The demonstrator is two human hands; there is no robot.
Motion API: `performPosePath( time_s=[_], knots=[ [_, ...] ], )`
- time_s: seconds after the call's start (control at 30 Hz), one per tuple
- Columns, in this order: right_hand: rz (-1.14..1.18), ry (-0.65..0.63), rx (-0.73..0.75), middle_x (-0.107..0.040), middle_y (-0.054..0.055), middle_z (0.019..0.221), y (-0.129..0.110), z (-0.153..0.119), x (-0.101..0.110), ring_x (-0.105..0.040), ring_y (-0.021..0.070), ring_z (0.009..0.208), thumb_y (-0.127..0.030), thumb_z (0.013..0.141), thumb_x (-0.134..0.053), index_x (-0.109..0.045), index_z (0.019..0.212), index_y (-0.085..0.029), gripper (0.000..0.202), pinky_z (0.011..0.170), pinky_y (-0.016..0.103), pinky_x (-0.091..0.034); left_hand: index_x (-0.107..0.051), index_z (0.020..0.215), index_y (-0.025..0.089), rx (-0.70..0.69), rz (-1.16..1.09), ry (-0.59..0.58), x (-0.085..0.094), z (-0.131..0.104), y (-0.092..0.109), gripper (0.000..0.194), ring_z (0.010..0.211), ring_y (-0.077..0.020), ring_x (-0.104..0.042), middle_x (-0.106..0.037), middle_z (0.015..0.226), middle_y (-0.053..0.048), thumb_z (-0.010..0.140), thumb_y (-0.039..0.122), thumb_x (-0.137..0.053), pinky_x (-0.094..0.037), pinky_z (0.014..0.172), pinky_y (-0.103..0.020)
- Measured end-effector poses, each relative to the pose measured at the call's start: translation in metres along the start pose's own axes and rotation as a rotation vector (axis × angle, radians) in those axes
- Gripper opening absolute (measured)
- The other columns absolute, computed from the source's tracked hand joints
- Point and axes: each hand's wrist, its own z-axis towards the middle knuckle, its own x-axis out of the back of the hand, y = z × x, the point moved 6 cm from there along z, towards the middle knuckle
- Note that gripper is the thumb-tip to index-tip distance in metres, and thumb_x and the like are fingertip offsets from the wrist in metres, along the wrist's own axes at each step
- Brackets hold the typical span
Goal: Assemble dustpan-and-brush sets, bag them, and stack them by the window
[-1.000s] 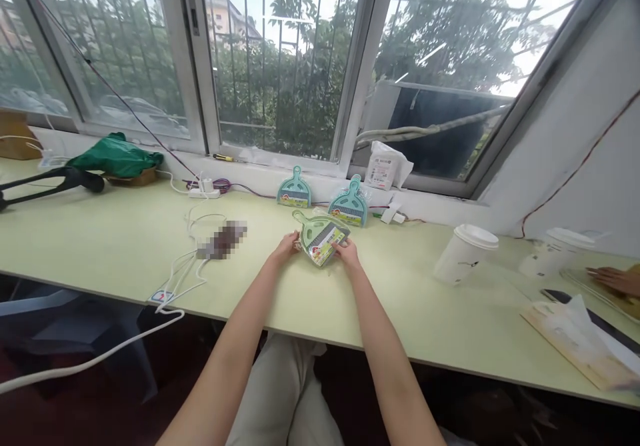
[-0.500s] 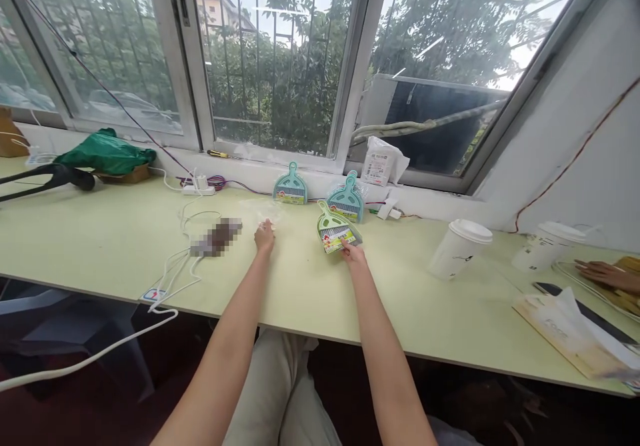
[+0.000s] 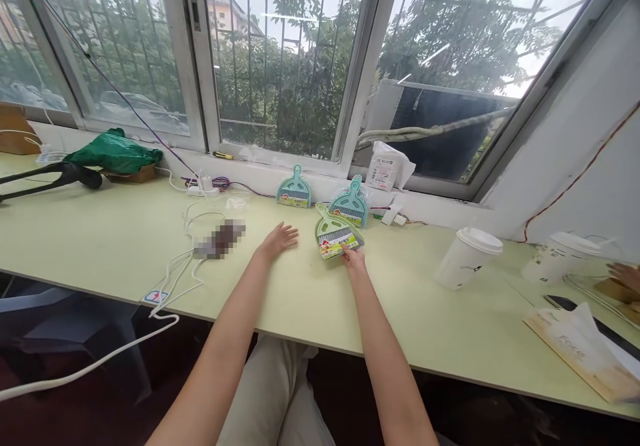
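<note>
A light green dustpan and brush set (image 3: 335, 236) with a printed label is in my right hand (image 3: 354, 257), which grips its lower right edge. The set is tilted, its handle pointing up and left. My left hand (image 3: 281, 239) hovers over or rests on the table to its left, fingers spread and holding nothing. One blue-green dustpan and brush set (image 3: 294, 191) leans on the wall under the window. More blue-green sets (image 3: 350, 203) stand stacked behind the green one. Crumpled clear plastic (image 3: 237, 202) lies beyond my left hand.
White cables and a blurred-out item (image 3: 220, 239) lie at left, near a power strip (image 3: 203, 191). Two lidded paper cups (image 3: 467, 259), a tissue pack (image 3: 580, 353) and a dark phone are at right. Another person's hand (image 3: 625, 274) shows at the right edge.
My left hand has let go of the clear plastic, which now lies farther back, and has moved right toward the green set with fingers opened. My right hand still holds the set.
</note>
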Motion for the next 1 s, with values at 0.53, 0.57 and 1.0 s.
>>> performPosePath(
  time_s=[0.53,0.57,1.0],
  knots=[
    [-0.372,0.145,0.068,-0.05,-0.001,0.04,-0.025,-0.003,0.024,-0.034,0.0067,0.025,-0.064,0.091,-0.021,-0.061,0.077,-0.015,0.064,0.028,0.019,-0.027,-0.047,0.121,0.029,-0.152,0.482,0.167,-0.027,0.003,-0.02,0.055,0.086,-0.0187,-0.064,-0.063,0.109,-0.005,0.081,0.065,-0.047,-0.052,0.072,-0.032],
    [-0.308,0.193,0.061,-0.047,-0.002,0.039,-0.029,-0.001,0.033,-0.03,0.0067,0.025,-0.065,0.09,-0.011,-0.063,0.08,-0.015,0.072,0.029,0.019,-0.026,-0.047,0.121,0.029,-0.162,0.495,0.183,-0.027,0.002,-0.018,0.054,0.087,-0.0189,-0.064,-0.063,0.11,-0.005,0.082,0.066,-0.043,-0.052,0.071,-0.032],
    [-0.935,0.021,0.886,-0.053,0.01,0.122,-0.043,-0.049,-0.039,-0.051,0.0221,0.11,-0.049,0.089,-0.041,-0.048,0.127,-0.024,0.046,0.091,0.036,-0.042,-0.036,0.137,0.019,-0.715,1.334,0.094,-0.112,-0.053,-0.027,0.063,0.075,-0.0231,-0.063,-0.067,0.082,-0.006,0.091,0.061,-0.023,-0.042,0.068,-0.03]
  ],
)
